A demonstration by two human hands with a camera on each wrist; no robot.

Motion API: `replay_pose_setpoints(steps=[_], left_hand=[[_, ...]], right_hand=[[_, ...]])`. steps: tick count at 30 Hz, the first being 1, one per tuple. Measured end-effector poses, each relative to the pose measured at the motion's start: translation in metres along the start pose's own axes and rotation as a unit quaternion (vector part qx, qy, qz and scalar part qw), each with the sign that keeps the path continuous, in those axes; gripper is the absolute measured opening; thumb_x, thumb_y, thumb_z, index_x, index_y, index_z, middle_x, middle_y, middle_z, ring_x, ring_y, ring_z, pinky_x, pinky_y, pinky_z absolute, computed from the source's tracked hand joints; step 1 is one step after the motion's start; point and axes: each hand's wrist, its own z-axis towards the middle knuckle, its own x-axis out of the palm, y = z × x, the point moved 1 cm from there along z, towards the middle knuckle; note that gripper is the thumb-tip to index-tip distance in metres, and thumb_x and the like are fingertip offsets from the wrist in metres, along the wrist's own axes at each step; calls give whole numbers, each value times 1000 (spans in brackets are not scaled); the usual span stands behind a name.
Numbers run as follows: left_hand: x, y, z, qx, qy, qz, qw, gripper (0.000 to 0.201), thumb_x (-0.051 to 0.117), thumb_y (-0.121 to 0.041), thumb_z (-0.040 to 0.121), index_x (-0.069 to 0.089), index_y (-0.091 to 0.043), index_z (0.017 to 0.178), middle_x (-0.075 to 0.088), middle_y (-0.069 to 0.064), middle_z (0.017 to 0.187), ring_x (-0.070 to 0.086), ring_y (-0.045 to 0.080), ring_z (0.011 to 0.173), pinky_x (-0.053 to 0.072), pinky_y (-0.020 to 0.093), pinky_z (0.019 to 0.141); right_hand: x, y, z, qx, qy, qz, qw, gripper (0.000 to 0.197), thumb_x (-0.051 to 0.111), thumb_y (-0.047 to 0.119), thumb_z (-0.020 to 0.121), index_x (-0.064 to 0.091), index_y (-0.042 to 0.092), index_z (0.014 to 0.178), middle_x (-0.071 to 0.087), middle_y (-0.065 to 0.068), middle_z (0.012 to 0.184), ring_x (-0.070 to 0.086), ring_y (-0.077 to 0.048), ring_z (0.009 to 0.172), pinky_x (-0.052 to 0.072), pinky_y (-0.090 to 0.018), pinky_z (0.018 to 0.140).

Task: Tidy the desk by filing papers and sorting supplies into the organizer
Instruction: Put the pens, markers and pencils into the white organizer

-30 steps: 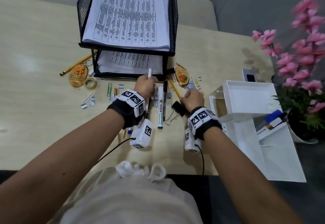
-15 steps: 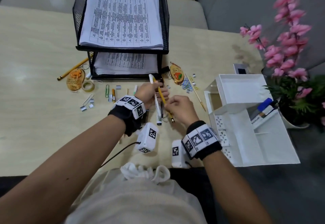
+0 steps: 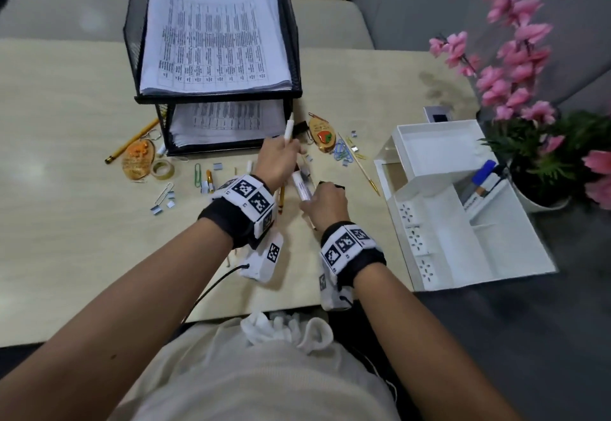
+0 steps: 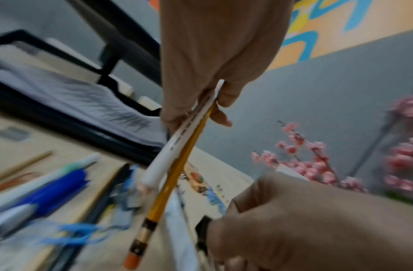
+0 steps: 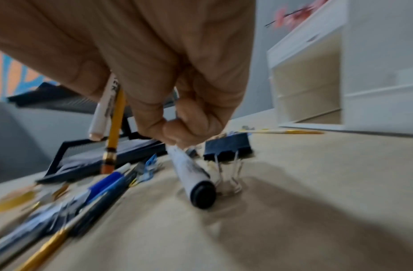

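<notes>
My left hand point(image 3: 287, 151) point(image 4: 211, 110) grips a white pen point(image 3: 288, 129) point(image 4: 177, 144) and a yellow pencil point(image 4: 168, 181) together in front of the black mesh paper tray point(image 3: 218, 98). The pencil's eraser end points down toward me. Just to its right, my right hand point(image 3: 319, 200) point(image 5: 175, 135) pinches a white marker point(image 3: 301, 186) point(image 5: 189, 172) with a black cap, low over the desk. The marker's black end touches or nearly touches the desk. The white organizer point(image 3: 439, 238) stands at the right, with markers in one compartment.
A black binder clip point(image 5: 227, 146) lies beside the marker. Pens, paper clips point(image 3: 342, 154), staples, a tape roll point(image 3: 162, 169), two key tags and loose pencils litter the desk before the tray. A pink flower pot point(image 3: 542, 156) stands behind the organizer. The desk edge is close to my body.
My right hand lifted the yellow pencil and passed it to my left hand, which now holds it with the white pen. The right hand then took hold of the white marker.
</notes>
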Motion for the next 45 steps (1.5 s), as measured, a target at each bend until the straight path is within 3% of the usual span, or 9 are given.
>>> replay_pose_setpoints(steps=[4, 8, 11, 19, 23, 26, 29, 34, 45], left_hand=[[27, -36, -10, 81, 31, 76, 993, 32, 39, -30, 86, 67, -16, 78, 56, 9, 80, 56, 37, 97, 40, 45, 100], [37, -54, -9, 124, 13, 101, 987, 37, 40, -21, 97, 70, 0, 94, 54, 11, 76, 48, 22, 67, 39, 30, 75], [31, -54, -7, 124, 3, 142, 982, 35, 40, -17, 98, 68, 5, 99, 56, 12, 77, 51, 19, 65, 41, 28, 64], [5, -54, -10, 121, -21, 255, 959, 20, 54, -15, 93, 68, -2, 97, 57, 10, 87, 54, 18, 83, 40, 25, 71], [25, -70, -14, 171, -12, 230, 958, 17, 63, -11, 85, 71, -1, 97, 64, 5, 87, 62, 15, 84, 49, 15, 66], [60, -87, -23, 221, 36, 187, 957, 15, 68, -9, 80, 72, -2, 93, 65, 4, 84, 60, 11, 72, 46, 13, 60], [104, -103, -37, 261, 88, 165, 947, 15, 71, -10, 77, 72, -2, 91, 65, 1, 83, 59, 10, 75, 43, 9, 62], [181, -112, -53, 289, 165, 164, 929, 14, 71, -8, 77, 72, 1, 87, 73, 14, 94, 65, 19, 83, 53, 29, 82], [265, -84, -37, 295, 189, 314, 882, 18, 59, -8, 82, 68, 2, 94, 69, 21, 101, 62, 36, 98, 49, 37, 82]], right_hand=[[-13, -19, -10, 12, -15, 16, 1000, 41, 58, 15, 84, 31, 16, 53, 48, -12, 71, 53, -35, 87, 37, -31, 67], [-7, -22, -10, -43, 22, -46, 998, 20, 56, 23, 89, 51, 5, 92, 59, -21, 106, 57, -37, 103, 44, -38, 75], [2, -22, -7, -61, 37, -117, 991, 32, 51, 18, 91, 47, 0, 118, 54, -21, 121, 55, -39, 110, 46, -42, 84], [-16, -38, -20, -41, 18, -39, 998, 23, 52, 17, 91, 56, 0, 106, 60, -22, 111, 57, -37, 103, 46, -37, 81], [-61, -70, -42, -12, -87, 134, 987, 16, 59, 17, 88, 60, 4, 98, 59, -4, 86, 57, -23, 83, 44, -28, 72], [-105, -94, -61, -9, -197, 173, 965, 17, 60, 15, 87, 59, 5, 101, 59, -1, 90, 58, -22, 88, 48, -33, 80], [-141, -121, -68, 8, -274, 183, 944, 22, 59, 14, 88, 56, 5, 108, 61, -2, 97, 55, -16, 86, 42, -22, 77], [-174, -162, -56, 92, -327, 197, 920, 31, 59, 16, 83, 58, 5, 113, 68, -15, 108, 63, -32, 101, 51, -44, 91], [-196, -176, -42, 79, -347, 140, 924, 32, 55, 7, 87, 47, 4, 118, 62, -18, 111, 55, -25, 102, 37, -28, 79]])
